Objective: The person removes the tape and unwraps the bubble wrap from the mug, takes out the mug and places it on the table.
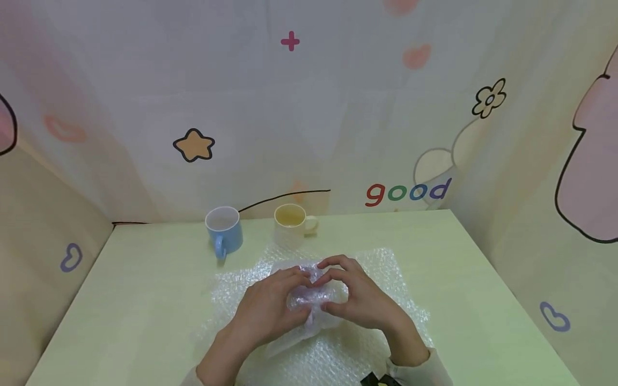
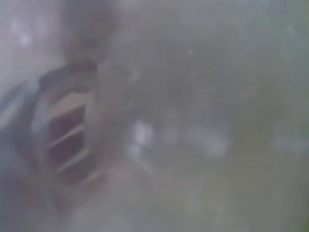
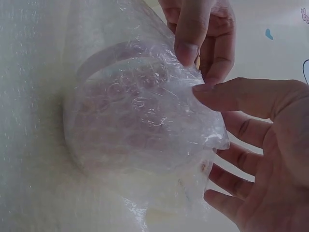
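A pale purple mug point(image 3: 113, 113) lies under clear bubble wrap point(image 3: 145, 113), its curved handle showing through the film in the right wrist view. At the mug's mouth end, my left hand point(image 1: 267, 305) holds the gathered wrap between thumb and fingers. Facing it, my right hand point(image 1: 362, 297) pinches the same edge of wrap, thumb on the near side and fingers spread behind. Both thumbs come close together there. The left wrist view is blurred, filled by film close to the lens, with a handle-like loop at its left.
A flat sheet of bubble wrap point(image 1: 314, 364) spreads beneath the bundle on the pale table point(image 1: 120, 321). Behind it stand a blue mug point(image 1: 227, 236) and a cream-yellow mug point(image 1: 288, 230). A printed curtain point(image 1: 338, 107) hangs along the back and sides.
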Available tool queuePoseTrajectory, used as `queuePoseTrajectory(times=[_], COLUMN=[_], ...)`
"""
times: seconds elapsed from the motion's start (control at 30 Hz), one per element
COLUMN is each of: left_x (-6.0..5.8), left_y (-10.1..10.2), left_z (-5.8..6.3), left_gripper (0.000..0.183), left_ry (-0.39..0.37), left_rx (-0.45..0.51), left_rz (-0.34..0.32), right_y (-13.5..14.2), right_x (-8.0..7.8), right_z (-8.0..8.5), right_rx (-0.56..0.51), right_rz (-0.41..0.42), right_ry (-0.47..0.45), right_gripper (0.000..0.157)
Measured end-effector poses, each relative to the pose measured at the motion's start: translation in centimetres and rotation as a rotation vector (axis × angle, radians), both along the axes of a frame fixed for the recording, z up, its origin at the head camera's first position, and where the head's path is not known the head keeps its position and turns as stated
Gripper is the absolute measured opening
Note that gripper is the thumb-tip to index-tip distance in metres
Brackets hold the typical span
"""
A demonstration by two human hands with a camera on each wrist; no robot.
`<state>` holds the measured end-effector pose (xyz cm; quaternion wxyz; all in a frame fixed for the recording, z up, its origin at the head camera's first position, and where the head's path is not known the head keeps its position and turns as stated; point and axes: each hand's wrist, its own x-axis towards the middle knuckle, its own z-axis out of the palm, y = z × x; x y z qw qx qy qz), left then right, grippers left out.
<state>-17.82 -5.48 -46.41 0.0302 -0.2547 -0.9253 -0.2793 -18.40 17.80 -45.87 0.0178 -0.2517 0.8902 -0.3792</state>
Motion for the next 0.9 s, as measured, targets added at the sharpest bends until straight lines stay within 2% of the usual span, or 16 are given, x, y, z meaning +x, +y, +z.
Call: queuePoseTrajectory(times=[0.1, 0.2, 0.47, 0.7, 0.9], left_x=[0.2, 0.4, 0.7, 0.3, 0.0], left_y=[-0.1, -0.1, 0.4, 0.5, 0.3], left_z=[-0.2, -0.3, -0.7, -1.2, -0.8], left_gripper=[0.039, 0.038, 0.034, 0.027, 0.031], left_ry=[-0.024, -0.009, 0.090, 0.241, 0.263], left_rx=[-0.005, -0.015, -0.020, -0.026, -0.008], left_rz=[0.004, 0.010, 0.020, 0.003, -0.012], right_y=[-0.2, -0.3, -0.4, -0.2, -0.1], right_x=[0.2, 0.3, 0.5, 0.3, -0.2], right_z=[-0.4, -0.7, -1.1, -0.8, -0.4], right_rx=[0.012, 0.006, -0.007, -0.007, -0.007], right_rz=[0.012, 0.013, -0.005, 0.010, 0.035], right_ry=[0.003, 0.016, 0.019, 0.064, 0.095], right_gripper=[0.035, 0.034, 0.034, 0.030, 0.027])
